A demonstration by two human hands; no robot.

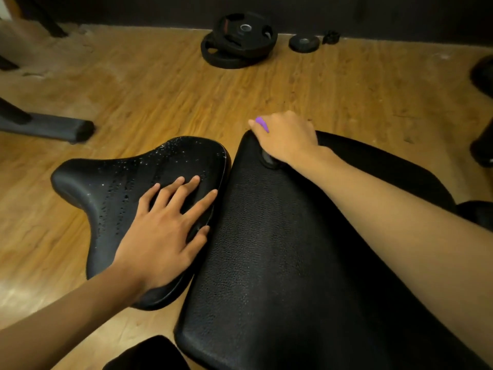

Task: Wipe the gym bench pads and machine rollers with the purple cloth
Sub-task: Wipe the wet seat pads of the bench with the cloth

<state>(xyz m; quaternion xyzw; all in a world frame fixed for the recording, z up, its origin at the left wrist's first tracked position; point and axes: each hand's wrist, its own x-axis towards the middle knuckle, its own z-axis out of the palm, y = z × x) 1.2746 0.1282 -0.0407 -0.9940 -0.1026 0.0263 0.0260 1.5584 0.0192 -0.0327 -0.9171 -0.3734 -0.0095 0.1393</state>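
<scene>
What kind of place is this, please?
Most likely a gym: weight plates lie on the wooden floor, and a black seat pad and a longer bench pad are close by.

Warm wood-plank floor point(138, 84) fills the view, paler and scuffed at the far left. A dark wall point(373, 12) runs along the back. At its foot lie two big black weight plates point(237, 41), stacked askew, with a smaller plate point(304, 43) just beside them (and next along a tiny black piece point(330, 37), too blurred to name). On the left, a grey machine foot point(48, 126) rests on the planks.
</scene>
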